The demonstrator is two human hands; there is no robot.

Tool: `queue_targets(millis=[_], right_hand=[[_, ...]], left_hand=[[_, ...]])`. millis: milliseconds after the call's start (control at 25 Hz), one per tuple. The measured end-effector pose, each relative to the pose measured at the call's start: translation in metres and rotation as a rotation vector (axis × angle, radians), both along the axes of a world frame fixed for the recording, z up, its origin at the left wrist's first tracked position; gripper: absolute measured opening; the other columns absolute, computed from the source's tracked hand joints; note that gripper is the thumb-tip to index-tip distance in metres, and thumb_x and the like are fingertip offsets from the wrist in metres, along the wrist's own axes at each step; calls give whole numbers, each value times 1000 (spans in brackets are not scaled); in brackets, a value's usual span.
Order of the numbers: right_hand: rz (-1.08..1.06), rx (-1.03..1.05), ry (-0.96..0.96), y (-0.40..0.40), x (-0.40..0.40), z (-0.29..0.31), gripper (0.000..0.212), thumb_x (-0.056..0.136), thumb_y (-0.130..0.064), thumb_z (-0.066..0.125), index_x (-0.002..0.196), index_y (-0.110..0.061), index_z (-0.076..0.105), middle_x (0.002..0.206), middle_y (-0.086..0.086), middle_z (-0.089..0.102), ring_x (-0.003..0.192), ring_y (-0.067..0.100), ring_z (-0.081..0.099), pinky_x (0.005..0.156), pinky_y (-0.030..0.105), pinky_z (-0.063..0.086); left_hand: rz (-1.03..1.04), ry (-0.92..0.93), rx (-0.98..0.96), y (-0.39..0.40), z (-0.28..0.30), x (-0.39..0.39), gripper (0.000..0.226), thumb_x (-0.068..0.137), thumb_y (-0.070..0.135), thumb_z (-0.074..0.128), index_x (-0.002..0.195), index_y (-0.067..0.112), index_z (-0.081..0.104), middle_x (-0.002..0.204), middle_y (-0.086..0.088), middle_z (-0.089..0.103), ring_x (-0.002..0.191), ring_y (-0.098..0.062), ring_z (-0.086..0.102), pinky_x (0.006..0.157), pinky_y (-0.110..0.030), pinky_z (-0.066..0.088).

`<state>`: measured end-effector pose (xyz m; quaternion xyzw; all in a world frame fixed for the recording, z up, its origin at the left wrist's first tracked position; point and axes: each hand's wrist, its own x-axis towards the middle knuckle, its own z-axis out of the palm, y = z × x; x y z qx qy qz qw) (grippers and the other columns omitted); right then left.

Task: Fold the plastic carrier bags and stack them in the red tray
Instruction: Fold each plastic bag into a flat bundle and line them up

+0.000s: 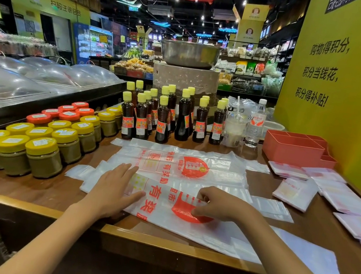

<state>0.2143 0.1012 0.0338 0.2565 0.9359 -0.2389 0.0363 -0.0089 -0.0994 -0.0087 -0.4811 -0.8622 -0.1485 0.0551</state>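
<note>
A white plastic carrier bag (162,208) with red print lies lengthwise on the wooden counter, part folded along its length. My left hand (116,188) presses flat on its left end, fingers straight. My right hand (218,205) pinches the folded edge over the red logo. A second bag (184,166) lies spread flat behind it. The red tray (292,147) stands at the back right against the yellow wall; I cannot tell what is inside it. Several folded bags (295,192) lie on the counter right of the hands.
Jars with yellow and red lids (43,152) stand in rows at the left. Dark sauce bottles (163,119) line the back. A lidded drink cup (235,131) and a water bottle (256,125) stand left of the tray. The counter edge (157,240) runs near me.
</note>
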Motion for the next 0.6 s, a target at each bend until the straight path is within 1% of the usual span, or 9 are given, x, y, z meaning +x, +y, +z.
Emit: queue_targets(millis=[120, 240, 320, 360, 480, 520, 600], right_hand=[[13, -15, 31, 1, 2, -1, 24, 89, -36, 71, 83, -30, 48, 90, -8, 53, 80, 10, 51, 66, 23, 38], [-14, -49, 78, 3, 3, -1, 22, 87, -36, 74, 92, -30, 53, 106, -5, 56, 93, 15, 57, 73, 26, 47], [-43, -78, 126, 5, 4, -1, 24, 85, -33, 77, 97, -29, 56, 113, -5, 56, 96, 15, 58, 76, 26, 51], [-60, -96, 170, 6, 5, -1, 24, 85, -31, 78, 98, -28, 58, 114, -5, 55, 94, 13, 59, 73, 25, 52], [-154, -238, 352, 9, 6, -1, 24, 85, -18, 79, 99, -20, 60, 108, -4, 53, 79, 9, 60, 56, 17, 48], [-199, -300, 410, 11, 6, -1, 22, 84, -13, 79, 97, -17, 61, 103, -3, 54, 74, 10, 61, 52, 17, 48], [-301, -387, 509, 13, 5, 0, 21, 83, -8, 79, 92, -14, 62, 94, 1, 58, 68, 10, 62, 50, 18, 49]], left_hand=[[0, 11, 27, 4, -1, 2, 86, 89, 72, 44, 158, 25, 21, 165, -1, 19, 152, -20, 15, 123, -43, 17], [-3, 26, 51, 10, -1, 5, 85, 90, 71, 43, 157, 24, 22, 165, -2, 19, 152, -21, 15, 123, -43, 18], [-7, 44, 65, 14, 1, 7, 83, 91, 71, 44, 157, 25, 23, 165, -1, 19, 152, -21, 15, 123, -43, 18], [-14, 50, 73, 17, 2, 9, 82, 92, 70, 44, 157, 25, 24, 165, -1, 19, 152, -21, 16, 123, -43, 19], [-64, 62, 162, 24, 5, 16, 78, 93, 67, 42, 156, 23, 27, 165, -4, 18, 152, -22, 15, 121, -42, 19], [-84, 84, 220, 27, 5, 19, 77, 92, 65, 40, 156, 23, 27, 165, -5, 18, 152, -22, 16, 120, -41, 21], [-76, 129, 329, 34, 5, 30, 72, 92, 59, 43, 155, 25, 31, 164, -8, 22, 149, -23, 22, 116, -41, 27]])
